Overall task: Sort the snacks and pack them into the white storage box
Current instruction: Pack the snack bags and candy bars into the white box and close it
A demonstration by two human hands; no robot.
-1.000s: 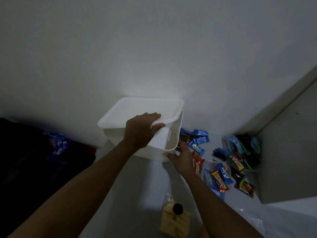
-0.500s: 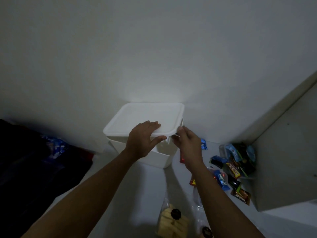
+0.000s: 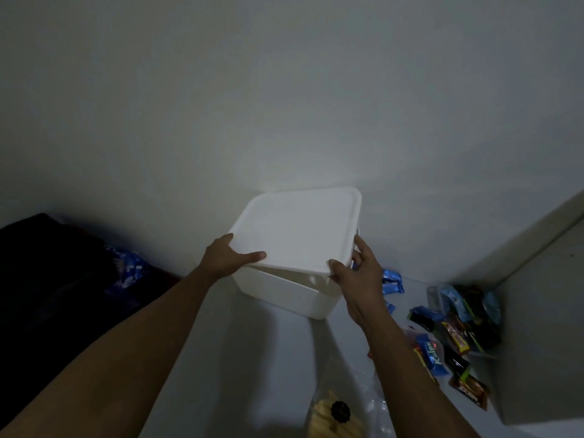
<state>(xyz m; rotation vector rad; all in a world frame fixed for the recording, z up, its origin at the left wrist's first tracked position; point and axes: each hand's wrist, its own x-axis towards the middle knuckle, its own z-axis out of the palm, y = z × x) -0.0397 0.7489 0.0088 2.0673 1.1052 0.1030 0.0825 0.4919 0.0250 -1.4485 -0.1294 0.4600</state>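
Gripping the lid [image 3: 300, 226] of the white storage box [image 3: 284, 295] at its near edge, a person leans over a pale surface [image 3: 259, 358] beside a bare wall [image 3: 284, 90]. The left hand [image 3: 226, 259] clasps the lid's near-left corner, with the thumb laid flat on top and the fingers tucked out of sight beneath. The right hand [image 3: 360, 273] holds the near-right corner, with the thumb pressed to the edge and the fingers curled along the lid's right side. The lid sits askew on the box, its near edge raised above the rim so that a dark gap shows. The box stands on the surface close to the wall, between the two forearms.

Wrapped snacks [image 3: 458, 330] in blue, black, red and brown lie heaped to the right, against a grey panel [image 3: 543, 311] and apart from the box. Two blue wrappers [image 3: 392, 282] lie just behind the right hand. A clear bag of yellow biscuits [image 3: 335, 422] rests at the bottom edge of the frame, between the arms. Dark cloth [image 3: 47, 279] fills the left side, with a blue packet [image 3: 129, 267] lying on it. The lighting is dim, and the box's contents are hidden.
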